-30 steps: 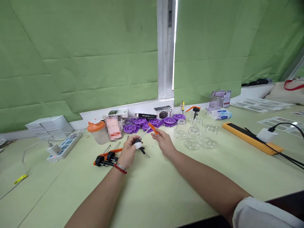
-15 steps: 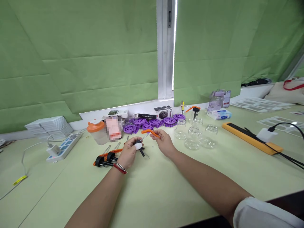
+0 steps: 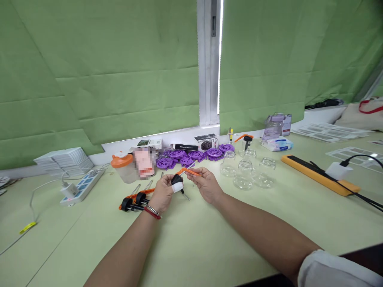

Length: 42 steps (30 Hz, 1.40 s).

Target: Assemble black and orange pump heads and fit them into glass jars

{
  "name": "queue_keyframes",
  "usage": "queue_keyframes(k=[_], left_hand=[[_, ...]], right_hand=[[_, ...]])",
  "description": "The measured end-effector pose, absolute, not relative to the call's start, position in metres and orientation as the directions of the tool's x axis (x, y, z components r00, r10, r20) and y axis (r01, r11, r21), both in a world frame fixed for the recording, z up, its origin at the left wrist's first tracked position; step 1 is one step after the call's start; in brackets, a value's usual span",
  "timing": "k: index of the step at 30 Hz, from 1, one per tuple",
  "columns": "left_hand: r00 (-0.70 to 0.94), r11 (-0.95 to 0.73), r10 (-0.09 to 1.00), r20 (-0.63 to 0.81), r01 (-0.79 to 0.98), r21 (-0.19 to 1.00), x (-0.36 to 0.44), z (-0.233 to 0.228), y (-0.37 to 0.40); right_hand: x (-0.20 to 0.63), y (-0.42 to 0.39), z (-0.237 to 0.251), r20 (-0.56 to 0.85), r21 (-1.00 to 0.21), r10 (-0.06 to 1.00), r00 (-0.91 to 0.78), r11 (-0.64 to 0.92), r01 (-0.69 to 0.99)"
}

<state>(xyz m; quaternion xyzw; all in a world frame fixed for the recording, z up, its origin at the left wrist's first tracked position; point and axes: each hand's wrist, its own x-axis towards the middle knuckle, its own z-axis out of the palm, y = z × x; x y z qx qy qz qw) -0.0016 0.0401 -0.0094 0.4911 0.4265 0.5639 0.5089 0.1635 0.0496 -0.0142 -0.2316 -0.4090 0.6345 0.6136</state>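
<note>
My left hand [image 3: 162, 194], a white wrap on one finger, is closed around a black part [image 3: 176, 179] with a stem pointing down toward the table. In my right hand [image 3: 208, 186] is an orange crank handle [image 3: 194, 172], pinched between thumb and fingers. The handle's far end meets the top of the black part, and a thin metal rod shows beside it. Just left of my left hand lie similar black pieces [image 3: 127, 204] with orange handles and metal rods. My fingers hide the exact joint.
Purple spoked plastic parts [image 3: 165, 163] line the back, before small boxes [image 3: 206, 142]. Several clear glass jars [image 3: 243, 181] stand to the right, near an orange power strip [image 3: 318, 175]. An orange-lidded cup [image 3: 122, 169] and white power strip [image 3: 83, 187] are leftward.
The orange handle has turned and tipped with my right hand, now lying over the black part. My left hand has tilted, showing more of that part. The view has shifted slightly.
</note>
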Motion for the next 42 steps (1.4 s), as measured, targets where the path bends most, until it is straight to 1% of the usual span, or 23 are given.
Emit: queue_keyframes(k=[4,8,11,14,19,22,25,28,30,35,37,38,39,40,41,42], left_hand=[[0.027,-0.126,0.991,0.130,-0.113,0.986,0.000,-0.008,0.038],[0.049,-0.149,0.986,0.158,-0.149,0.978,0.002,-0.008,0.037],[0.060,-0.131,0.988,0.143,-0.170,0.977,0.001,-0.008,0.037],[0.085,-0.121,0.987,0.135,-0.152,0.981,-0.001,-0.007,0.037],[0.123,-0.164,0.974,0.189,-0.188,0.968,0.001,-0.004,0.034],[0.126,-0.119,0.980,0.152,-0.234,0.965,0.004,-0.002,0.031],[0.137,-0.087,0.982,0.130,-0.287,0.954,0.006,0.001,0.028],[0.145,-0.057,0.981,0.127,-0.410,0.910,0.006,0.004,0.027],[0.163,-0.013,0.981,0.101,-0.465,0.885,0.005,0.005,0.027],[0.208,0.085,0.978,0.017,-0.471,0.878,0.003,0.005,0.029],[0.174,0.068,0.984,0.020,-0.484,0.872,0.003,0.003,0.030],[0.143,0.042,0.989,0.033,-0.490,0.871,0.002,0.002,0.031],[0.101,0.005,0.993,0.052,-0.494,0.870,0.002,0.001,0.033],[0.053,-0.037,0.996,0.073,-0.493,0.869,0.001,0.000,0.035],[0.002,-0.080,0.996,0.093,-0.486,0.870,-0.001,-0.001,0.037],[-0.046,-0.118,0.993,0.109,-0.475,0.872,-0.002,-0.003,0.040]], right_hand=[[0.165,0.051,-0.015,0.186,-0.751,0.969,-0.164,0.033,-0.659],[0.166,0.053,-0.015,0.157,-0.722,0.974,-0.161,0.002,-0.692],[0.167,0.055,-0.017,0.146,-0.727,0.970,-0.196,-0.029,-0.686],[0.169,0.058,-0.019,0.152,-0.729,0.955,-0.254,-0.065,-0.682],[0.170,0.056,-0.020,0.173,-0.771,0.929,-0.327,-0.079,-0.632],[0.169,0.054,-0.020,0.163,-0.805,0.927,-0.339,-0.074,-0.588],[0.167,0.053,-0.020,0.154,-0.809,0.931,-0.332,-0.075,-0.584],[0.167,0.053,-0.021,0.145,-0.809,0.924,-0.353,-0.094,-0.580],[0.168,0.053,-0.022,0.135,-0.812,0.917,-0.377,-0.115,-0.572],[0.168,0.055,-0.024,0.118,-0.846,0.906,-0.406,-0.123,-0.519],[0.169,0.057,-0.025,0.118,-0.888,0.903,-0.412,-0.090,-0.451],[0.170,0.058,-0.025,0.103,-0.922,0.911,-0.400,-0.064,-0.382],[0.171,0.059,-0.025,0.081,-0.961,0.924,-0.374,-0.027,-0.274],[0.171,0.059,-0.026,0.059,-0.992,0.939,-0.338,0.019,-0.122],[0.172,0.059,-0.026,0.049,-0.995,0.953,-0.299,0.071,0.064],[0.171,0.057,-0.027,0.052,-0.958,0.962,-0.267,0.124,0.260]])
